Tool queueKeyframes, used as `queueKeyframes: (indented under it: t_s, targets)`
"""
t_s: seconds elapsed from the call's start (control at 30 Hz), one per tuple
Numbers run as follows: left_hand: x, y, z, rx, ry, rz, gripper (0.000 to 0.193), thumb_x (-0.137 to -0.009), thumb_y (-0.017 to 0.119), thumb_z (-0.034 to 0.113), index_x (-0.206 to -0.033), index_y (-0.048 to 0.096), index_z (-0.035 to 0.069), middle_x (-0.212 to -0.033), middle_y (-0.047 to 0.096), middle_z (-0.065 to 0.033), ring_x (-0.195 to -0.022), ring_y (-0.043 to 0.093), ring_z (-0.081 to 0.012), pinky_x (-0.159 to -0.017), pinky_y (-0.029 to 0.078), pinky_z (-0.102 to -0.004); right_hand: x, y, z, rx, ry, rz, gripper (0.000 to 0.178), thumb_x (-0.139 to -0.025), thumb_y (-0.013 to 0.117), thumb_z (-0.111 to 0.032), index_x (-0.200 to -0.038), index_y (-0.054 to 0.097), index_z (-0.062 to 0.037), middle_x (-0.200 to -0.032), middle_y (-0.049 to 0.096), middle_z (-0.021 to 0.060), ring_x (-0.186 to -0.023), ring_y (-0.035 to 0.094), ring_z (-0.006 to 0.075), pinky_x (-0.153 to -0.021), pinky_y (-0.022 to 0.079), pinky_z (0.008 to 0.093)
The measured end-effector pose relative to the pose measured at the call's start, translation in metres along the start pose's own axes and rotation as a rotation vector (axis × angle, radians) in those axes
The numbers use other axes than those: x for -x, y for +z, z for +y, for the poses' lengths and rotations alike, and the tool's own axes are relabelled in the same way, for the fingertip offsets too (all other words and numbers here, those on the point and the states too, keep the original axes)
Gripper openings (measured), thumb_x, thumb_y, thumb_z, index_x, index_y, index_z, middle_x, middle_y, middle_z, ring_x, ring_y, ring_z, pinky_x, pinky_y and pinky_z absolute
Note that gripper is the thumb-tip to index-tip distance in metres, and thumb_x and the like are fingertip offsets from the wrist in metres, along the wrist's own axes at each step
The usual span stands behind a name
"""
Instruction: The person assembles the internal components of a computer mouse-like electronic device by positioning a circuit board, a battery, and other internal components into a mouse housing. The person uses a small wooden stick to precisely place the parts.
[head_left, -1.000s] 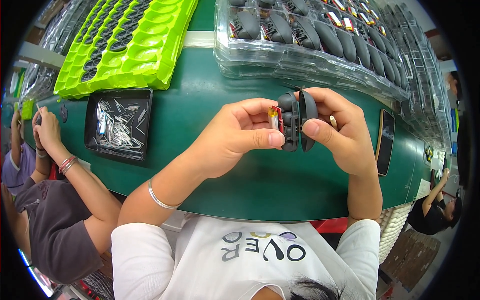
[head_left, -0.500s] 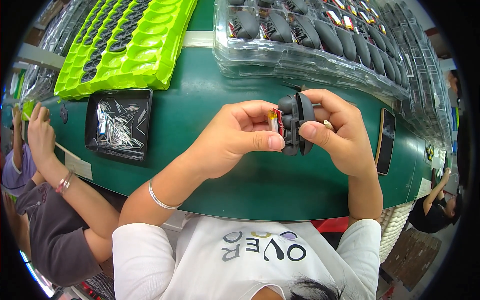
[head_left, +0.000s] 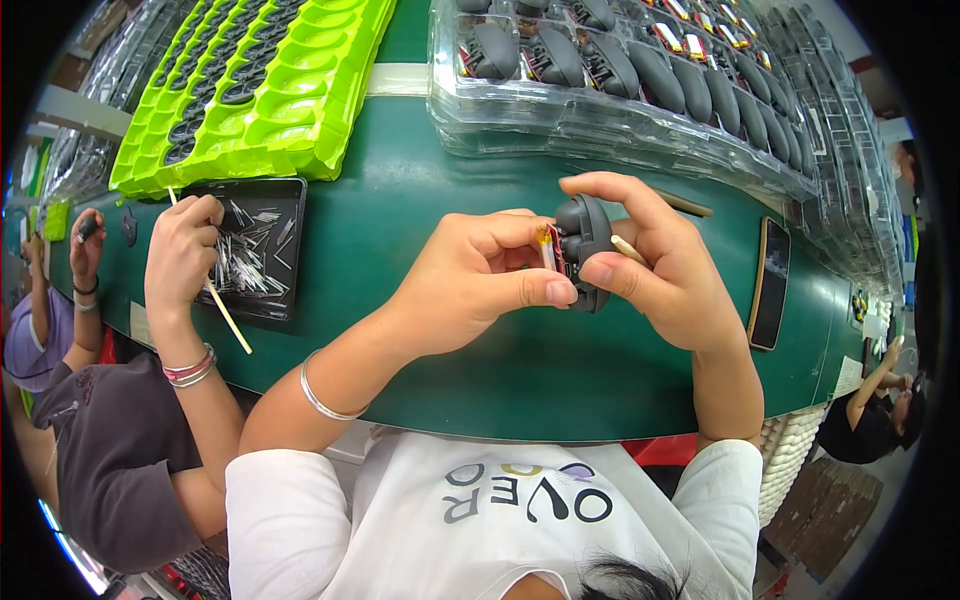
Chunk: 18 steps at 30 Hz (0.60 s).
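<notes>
My left hand [head_left: 455, 270] is closed on a rounded dark grey plastic case [head_left: 590, 225], with the thumb along its near side. A small battery with yellow tape and a red edge [head_left: 548, 248] shows at the case's left side, by my left fingers. My right hand [head_left: 675, 260] pinches a pale wooden stick [head_left: 627, 249], its tip close to the case's right side. The right thumb touches the case, and the forefinger arches above it. Beyond the right fingers shows a brown rod [head_left: 690, 205]; I cannot tell whether it belongs to the stick. The case's inside is mostly hidden.
A black tray [head_left: 293, 290] of thin metal pins lies left, with a co-worker's hand [head_left: 185, 250] holding a wooden stick over its edge. Behind stand a lime-green tray [head_left: 345, 110] of dark parts and clear stacked trays [head_left: 540, 125] of grey cases. A phone [head_left: 771, 285] lies right.
The case has turned in my hands, and the wooden stick's tip has shifted left toward it. My right forefinger has lifted. The co-worker's hand has come to the pin tray with a stick.
</notes>
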<state>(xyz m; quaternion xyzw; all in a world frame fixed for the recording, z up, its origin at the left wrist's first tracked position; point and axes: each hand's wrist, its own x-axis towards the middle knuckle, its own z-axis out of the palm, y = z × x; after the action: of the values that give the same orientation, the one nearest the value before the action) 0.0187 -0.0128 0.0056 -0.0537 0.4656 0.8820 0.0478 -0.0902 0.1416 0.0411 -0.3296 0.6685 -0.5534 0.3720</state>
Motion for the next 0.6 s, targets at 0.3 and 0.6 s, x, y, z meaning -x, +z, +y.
queueKeyframes:
  t_s: [0.3, 0.6]
  targets:
    - [-0.007, -0.009, -0.005, 0.095, -0.035, -0.089, 0.078, -0.052, 0.085, 0.026, -0.115, 0.048, -0.002, -0.102, 0.058, -0.0068, -0.091, 0.058, -0.0144, -0.081, 0.046, -0.0284, 0.0, 0.01, 0.0, -0.204, -0.081, -0.103, 0.047, -0.079, 0.06, -0.006, -0.122, 0.041, -0.003, -0.063, 0.057, 0.0017, -0.061, 0.051, 0.0043, -0.057, 0.039, 0.019]
    - [-0.012, -0.032, 0.008, 0.073, 0.303, 0.032, 0.053, -0.076, 0.068, 0.027, -0.113, 0.04, 0.002, -0.108, 0.053, -0.022, -0.096, 0.058, -0.0309, -0.081, 0.05, -0.04, -0.009, -0.013, 0.004, 0.698, -0.043, 0.106, 0.016, -0.078, 0.059, -0.006, -0.094, 0.059, -0.0023, -0.07, 0.057, 0.0031, -0.061, 0.052, 0.007, -0.055, 0.039, 0.0207]
